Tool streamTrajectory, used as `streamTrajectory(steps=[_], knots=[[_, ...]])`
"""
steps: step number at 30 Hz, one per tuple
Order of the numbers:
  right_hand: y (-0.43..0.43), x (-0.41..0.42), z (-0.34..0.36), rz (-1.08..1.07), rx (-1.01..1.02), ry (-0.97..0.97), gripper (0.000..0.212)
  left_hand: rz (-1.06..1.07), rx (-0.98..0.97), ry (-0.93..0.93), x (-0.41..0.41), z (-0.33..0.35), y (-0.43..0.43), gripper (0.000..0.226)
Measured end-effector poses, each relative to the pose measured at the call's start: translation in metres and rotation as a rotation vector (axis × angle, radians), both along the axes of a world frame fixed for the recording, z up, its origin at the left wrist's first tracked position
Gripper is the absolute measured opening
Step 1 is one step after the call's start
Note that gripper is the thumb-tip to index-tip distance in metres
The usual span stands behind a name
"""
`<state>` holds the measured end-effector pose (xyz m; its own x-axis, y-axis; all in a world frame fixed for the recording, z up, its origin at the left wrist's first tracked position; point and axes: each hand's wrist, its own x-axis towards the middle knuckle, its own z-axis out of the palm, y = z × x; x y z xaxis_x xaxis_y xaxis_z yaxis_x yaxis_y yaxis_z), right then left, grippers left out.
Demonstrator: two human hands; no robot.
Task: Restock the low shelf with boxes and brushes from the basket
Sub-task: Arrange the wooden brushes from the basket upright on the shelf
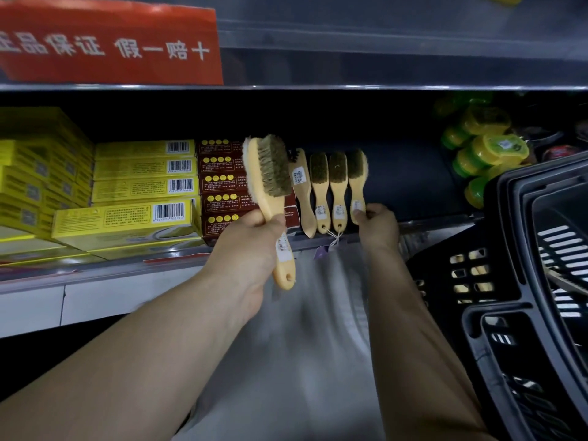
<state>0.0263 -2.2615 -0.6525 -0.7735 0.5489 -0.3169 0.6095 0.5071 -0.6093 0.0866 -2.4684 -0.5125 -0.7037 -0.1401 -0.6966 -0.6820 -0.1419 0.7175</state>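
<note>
My left hand (254, 246) grips the wooden handle of a bristle brush (270, 186), held upright in front of the low shelf (127, 265). My right hand (377, 222) pinches the handle of the rightmost brush (358, 179) lying on that shelf. Three more wooden brushes (319, 189) lie side by side to its left, bristles pointing to the back. Stacked yellow boxes (143, 186) and dark red boxes (219, 186) fill the shelf's left half. The black basket (496, 281) stands at the right; pale wooden pieces show through its side holes.
Yellow-green round tins (486, 148) are piled at the shelf's right end. An upper shelf edge (350, 87) with a red banner (108, 43) overhangs. Dark bare shelf floor (410, 186) lies right of the brushes. Grey floor shows between my arms.
</note>
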Motion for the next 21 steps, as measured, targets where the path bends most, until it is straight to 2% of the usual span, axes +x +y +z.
streamTrajectory(steps=[5,7,8,10,12,14,16,18,21], knots=[[-0.002,0.000,0.001,0.054,0.130,-0.113,0.025,0.020,0.081,0.040,-0.001,0.001,-0.003,0.021],[-0.006,0.005,0.018,0.060,0.181,-0.033,0.026,0.016,0.099,0.054,-0.002,0.002,-0.003,0.016],[-0.012,0.009,0.032,0.056,0.118,0.071,0.025,0.017,0.105,0.059,-0.002,0.002,-0.003,0.015],[-0.033,0.025,0.065,0.057,-0.271,0.255,0.025,0.020,0.117,0.070,-0.003,0.001,-0.002,0.016],[-0.056,0.046,0.097,0.224,-0.636,0.262,0.030,0.013,0.134,0.083,-0.004,0.001,-0.001,0.017],[-0.071,0.063,0.113,0.448,-0.786,0.209,0.022,-0.017,0.132,0.092,-0.005,0.000,0.000,0.015],[-0.077,0.072,0.112,0.542,-0.816,0.167,0.018,-0.050,0.108,0.091,-0.005,-0.001,0.001,0.013],[-0.073,0.070,0.104,0.467,-0.813,0.190,0.018,-0.055,0.094,0.079,-0.005,-0.002,0.003,0.014],[-0.055,0.050,0.083,0.066,-0.695,0.302,0.018,-0.079,0.083,0.065,-0.006,-0.002,0.004,0.011]])
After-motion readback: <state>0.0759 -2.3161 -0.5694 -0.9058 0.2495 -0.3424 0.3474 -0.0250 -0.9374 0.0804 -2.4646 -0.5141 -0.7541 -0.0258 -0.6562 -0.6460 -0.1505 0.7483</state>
